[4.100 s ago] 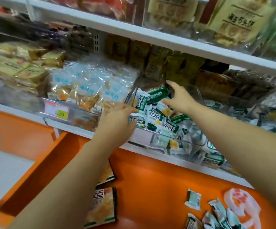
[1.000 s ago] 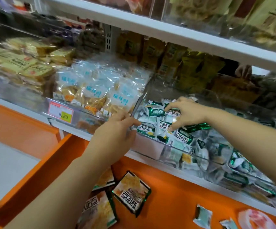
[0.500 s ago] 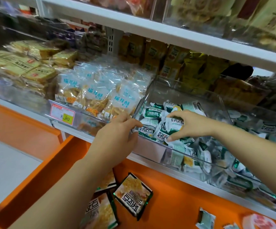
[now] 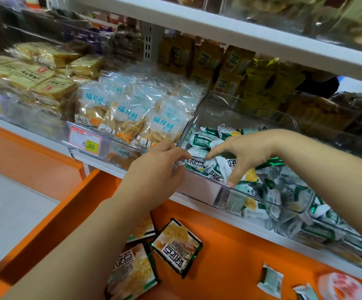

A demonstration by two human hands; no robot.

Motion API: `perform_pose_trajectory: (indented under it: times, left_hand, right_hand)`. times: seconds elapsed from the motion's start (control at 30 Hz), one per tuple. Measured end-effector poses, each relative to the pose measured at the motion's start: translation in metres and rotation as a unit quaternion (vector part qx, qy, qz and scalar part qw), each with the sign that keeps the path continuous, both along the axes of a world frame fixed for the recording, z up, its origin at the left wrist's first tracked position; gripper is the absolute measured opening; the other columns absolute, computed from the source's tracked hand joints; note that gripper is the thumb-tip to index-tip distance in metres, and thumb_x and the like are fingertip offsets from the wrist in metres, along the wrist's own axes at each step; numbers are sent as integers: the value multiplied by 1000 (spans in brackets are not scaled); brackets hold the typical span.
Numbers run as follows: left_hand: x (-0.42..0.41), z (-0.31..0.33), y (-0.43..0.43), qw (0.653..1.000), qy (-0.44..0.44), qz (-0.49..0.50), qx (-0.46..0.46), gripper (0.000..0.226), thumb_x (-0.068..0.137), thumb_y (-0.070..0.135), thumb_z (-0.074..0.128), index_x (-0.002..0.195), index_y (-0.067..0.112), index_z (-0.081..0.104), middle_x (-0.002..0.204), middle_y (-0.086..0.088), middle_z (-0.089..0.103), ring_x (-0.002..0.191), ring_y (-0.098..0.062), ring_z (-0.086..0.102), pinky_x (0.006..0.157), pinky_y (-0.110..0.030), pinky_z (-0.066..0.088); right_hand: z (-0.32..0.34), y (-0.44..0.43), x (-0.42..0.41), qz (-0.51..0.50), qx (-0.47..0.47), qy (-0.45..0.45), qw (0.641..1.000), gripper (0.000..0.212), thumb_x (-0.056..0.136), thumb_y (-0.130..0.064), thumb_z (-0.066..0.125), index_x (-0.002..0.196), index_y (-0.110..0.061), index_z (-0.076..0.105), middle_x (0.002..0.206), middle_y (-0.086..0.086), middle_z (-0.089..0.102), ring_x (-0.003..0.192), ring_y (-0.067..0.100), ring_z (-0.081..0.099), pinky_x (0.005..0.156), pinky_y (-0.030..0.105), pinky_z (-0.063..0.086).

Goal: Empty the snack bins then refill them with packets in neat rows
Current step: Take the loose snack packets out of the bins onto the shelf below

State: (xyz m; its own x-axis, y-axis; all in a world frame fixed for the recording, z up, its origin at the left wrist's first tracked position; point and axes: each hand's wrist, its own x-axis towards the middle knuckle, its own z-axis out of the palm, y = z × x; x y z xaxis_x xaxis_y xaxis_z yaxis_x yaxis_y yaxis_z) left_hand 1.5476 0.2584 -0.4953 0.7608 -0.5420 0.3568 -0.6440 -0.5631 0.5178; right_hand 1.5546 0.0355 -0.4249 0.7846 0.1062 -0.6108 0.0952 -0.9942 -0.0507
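Two-handed, working at the clear bin (image 4: 240, 118) on the white shelf (image 4: 102, 166). Gripping the bin's front-left corner with the left hand (image 4: 160, 167), fingers curled over the rim. Reaching into it with the right hand (image 4: 249, 152), fingers spread and arched over the green-and-white packets (image 4: 201, 141), touching them but not plainly closing round any one. Seeing those packets lying jumbled toward the front of the bin, heaped against its front wall, with the back part looking bare. Judging the job as midway at best: emptying or refilling, impossible telling which from here.

Risking a spill by dragging packets forward over the low front wall and onto the orange ledge (image 4: 229, 245) below, already carrying larger packets (image 4: 176, 245) and small strays (image 4: 271, 280). Risking a slide of the whole bin by pulling at that corner, being smooth plastic on a smooth shelf and sitting tight beside the clear-wrapped biscuits (image 4: 130, 118). Risking crushed or split wrappers by pressing down hard on so loose a heap. Risking crooked rows by packing over the jumble instead of clearing it first. Also chancing a knock to the price tag (image 4: 85, 141) near the left hand.
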Motion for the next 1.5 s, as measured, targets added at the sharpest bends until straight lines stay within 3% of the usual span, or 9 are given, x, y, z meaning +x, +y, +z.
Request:
perform_pose_trajectory:
  times: [0.17, 0.33, 0.67, 0.77, 0.83, 1.03, 1.17, 1.4, 1.5]
  left_hand:
    - [0, 0, 1, 1000, -1, 0, -5, 28, 95, 24, 51, 122, 28, 60, 105, 11, 46, 89, -6, 45, 74, -32, 50]
    - [-1, -1, 2, 1000, 3, 2, -8, 29, 95, 23, 52, 122, 27, 60, 109, 9, 49, 91, -7, 48, 78, -35, 52]
    - [-3, -3, 3, 1000, 1, -7, -15, 30, 95, 23, 52, 124, 28, 59, 102, 12, 45, 89, -8, 47, 78, -36, 51]
    - [-3, -2, 4, 1000, 3, -10, -19, 30, 94, 23, 53, 123, 28, 60, 105, 10, 50, 89, -11, 53, 77, -41, 53]
    - [-3, -2, 3, 1000, 5, -9, -19, 30, 94, 22, 54, 123, 28, 60, 106, 10, 52, 91, -12, 53, 78, -40, 53]
    - [-6, 0, 0, 1000, 1, 4, -4, 31, 95, 24, 53, 125, 28, 58, 112, 8, 53, 97, -12, 53, 79, -36, 52]
    - [-3, 0, 0, 1000, -5, 1, -10, 31, 95, 25, 53, 125, 28, 59, 112, 9, 54, 99, -12, 53, 79, -36, 52]
    - [-6, 6, -4, 992, -123, -11, 15, 25, 81, 14, 60, 102, 15, 72, 98, -3, 64, 81, -29, 61, 65, -39, 46]
    - [-10, 17, -12, 998, -52, -35, 0, 27, 91, 17, 60, 117, 20, 65, 114, 2, 58, 95, -18, 58, 79, -35, 50]
  right_hand:
    - [9, -1, -5, 0, 34, 27, 999, 82, 74, -21, 81, 137, -51, 38, 154, -14, 20, 139, 17, 26, 104, 44, 43]
    - [-6, 5, -3, 59, -42, 4, 997, 89, 69, -37, 82, 141, -47, 31, 122, -3, 32, 119, 19, 37, 101, 33, 38]
    - [-15, -11, -9, 4, 36, -79, 996, 73, 71, -33, 81, 135, -22, 47, 144, -4, 40, 122, 8, 41, 95, 21, 31]
    - [-18, -14, -19, 1, 51, -118, 992, 68, 73, -33, 80, 133, -25, 48, 111, -18, 42, 90, -3, 43, 72, 12, 33]
    - [-22, -9, -19, 13, 47, -114, 992, 68, 75, -31, 77, 134, -36, 44, 94, -12, 33, 81, 5, 42, 61, 17, 30]
    - [-26, 3, -12, 45, 31, -91, 994, 64, 78, -29, 74, 132, -45, 43, 91, -8, 30, 86, 15, 42, 62, 25, 34]
    - [-30, -1, -18, 23, 58, -152, 986, 45, 78, -31, 73, 118, -41, 57, 99, -4, 34, 87, 21, 52, 78, 37, 46]
    - [-34, -11, -32, -53, 145, -238, 959, 25, 73, -35, 80, 82, -47, 60, 112, 2, 42, 119, 25, 47, 94, 36, 41]
    - [-25, -15, -41, -88, 163, -300, 936, 22, 74, -30, 80, 80, -40, 61, 105, -5, 41, 126, 28, 43, 92, 28, 36]
